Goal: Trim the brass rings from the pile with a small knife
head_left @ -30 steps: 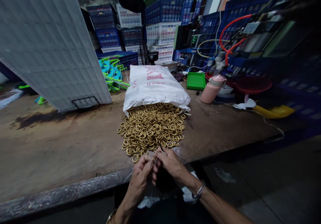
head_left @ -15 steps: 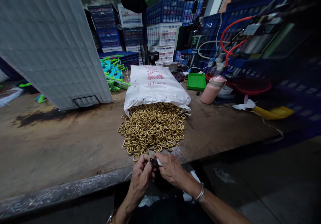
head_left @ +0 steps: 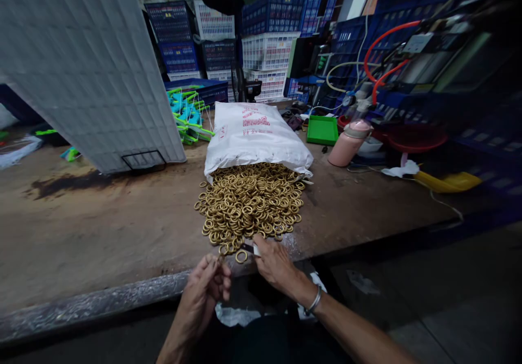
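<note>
A heap of brass-coloured rings [head_left: 248, 206] spills from the mouth of a white printed sack [head_left: 253, 135] onto the table. My left hand [head_left: 206, 290] is at the table's front edge, thumb and finger pinched on a ring [head_left: 221, 258], mostly hidden by the fingertips. My right hand [head_left: 277, 263] is closed round a small knife [head_left: 248, 248] with a dark blade and a pale handle. Its blade points left, over the near edge of the heap. One loose ring [head_left: 241, 256] lies just below the blade.
A tall grey ribbed panel [head_left: 93, 75] stands at left, beside green and blue plastic parts [head_left: 190, 116]. A green tray [head_left: 322, 130], a pink bottle [head_left: 349, 143] and a yellow scoop [head_left: 448, 182] sit at right. Stacked crates [head_left: 269, 51] fill the back.
My hands were together at the table edge and have parted. The left moved left and down with a ring; the right moved the knife up to the heap's near edge.
</note>
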Available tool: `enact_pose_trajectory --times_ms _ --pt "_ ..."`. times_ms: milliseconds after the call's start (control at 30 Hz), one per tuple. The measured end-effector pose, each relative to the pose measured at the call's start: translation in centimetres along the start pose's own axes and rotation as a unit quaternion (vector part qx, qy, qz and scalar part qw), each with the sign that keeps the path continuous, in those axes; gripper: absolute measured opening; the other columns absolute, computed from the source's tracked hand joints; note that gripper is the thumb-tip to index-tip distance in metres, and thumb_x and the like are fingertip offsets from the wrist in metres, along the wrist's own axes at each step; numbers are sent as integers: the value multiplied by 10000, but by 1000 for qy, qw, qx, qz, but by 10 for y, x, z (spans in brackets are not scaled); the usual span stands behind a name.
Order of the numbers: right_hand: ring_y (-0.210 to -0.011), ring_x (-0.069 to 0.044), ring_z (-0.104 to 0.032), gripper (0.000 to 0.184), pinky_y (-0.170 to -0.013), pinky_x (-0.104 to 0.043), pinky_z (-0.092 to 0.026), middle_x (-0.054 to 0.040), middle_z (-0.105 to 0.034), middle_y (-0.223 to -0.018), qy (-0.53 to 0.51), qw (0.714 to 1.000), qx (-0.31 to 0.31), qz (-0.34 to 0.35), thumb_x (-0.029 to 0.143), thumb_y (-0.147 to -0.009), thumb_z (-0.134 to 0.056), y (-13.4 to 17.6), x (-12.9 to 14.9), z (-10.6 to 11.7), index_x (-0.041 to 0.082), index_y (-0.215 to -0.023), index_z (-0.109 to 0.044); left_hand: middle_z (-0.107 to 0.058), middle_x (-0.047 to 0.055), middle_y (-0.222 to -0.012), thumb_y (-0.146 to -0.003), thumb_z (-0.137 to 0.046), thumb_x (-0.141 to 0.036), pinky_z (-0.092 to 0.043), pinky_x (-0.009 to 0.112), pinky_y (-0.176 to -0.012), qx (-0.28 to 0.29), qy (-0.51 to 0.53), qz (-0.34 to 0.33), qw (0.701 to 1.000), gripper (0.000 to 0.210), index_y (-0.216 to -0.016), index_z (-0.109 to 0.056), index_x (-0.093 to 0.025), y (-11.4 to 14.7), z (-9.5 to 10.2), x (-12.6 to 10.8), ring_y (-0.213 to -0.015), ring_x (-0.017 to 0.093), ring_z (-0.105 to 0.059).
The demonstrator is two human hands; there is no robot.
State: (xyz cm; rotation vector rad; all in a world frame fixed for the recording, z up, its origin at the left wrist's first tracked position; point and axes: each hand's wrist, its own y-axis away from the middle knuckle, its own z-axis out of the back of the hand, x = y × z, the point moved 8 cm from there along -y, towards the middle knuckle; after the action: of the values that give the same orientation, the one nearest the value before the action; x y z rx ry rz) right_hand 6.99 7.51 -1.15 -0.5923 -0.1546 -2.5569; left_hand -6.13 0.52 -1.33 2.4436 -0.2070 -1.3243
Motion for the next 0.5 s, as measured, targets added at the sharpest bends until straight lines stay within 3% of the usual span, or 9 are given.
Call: enact_pose_trajectory --times_ms 200,400,500 --pt "-819 -167 -530 204 -641 -260 -261 -45 -584 -945 11 1000 7 -1 210 -794 -448 -4 20 -12 212 -997 -439 -615 52 -787 -706 -643 -296 -434 200 -473 -8 47 -9 999 192 -732 -561 -125 -7 11 -1 -615 111 -552" --pt "-739 -143 -531 187 -602 -252 -241 -21 -594 -851 12 1000 -5 -1 140 -767 -434 -8 16 -17 203 -942 -451 -594 10 -740 -669 -665 -257 -428 193 -480 13 125 21 992 228 -855 -565 -169 -7 11 7 -580 91 -529" --pt "-659 -133 -520 185 -579 -242 -248 -6 -585 -759 -33 999 -23 -3 114 -757 -412 -9 12 -11 196 -917 -454 -584 8 -714 -634 -693 -243 -429 179 -471 -7 151 66 986 254 -838 -577 -146 -7 11 18 -576 86 -530"
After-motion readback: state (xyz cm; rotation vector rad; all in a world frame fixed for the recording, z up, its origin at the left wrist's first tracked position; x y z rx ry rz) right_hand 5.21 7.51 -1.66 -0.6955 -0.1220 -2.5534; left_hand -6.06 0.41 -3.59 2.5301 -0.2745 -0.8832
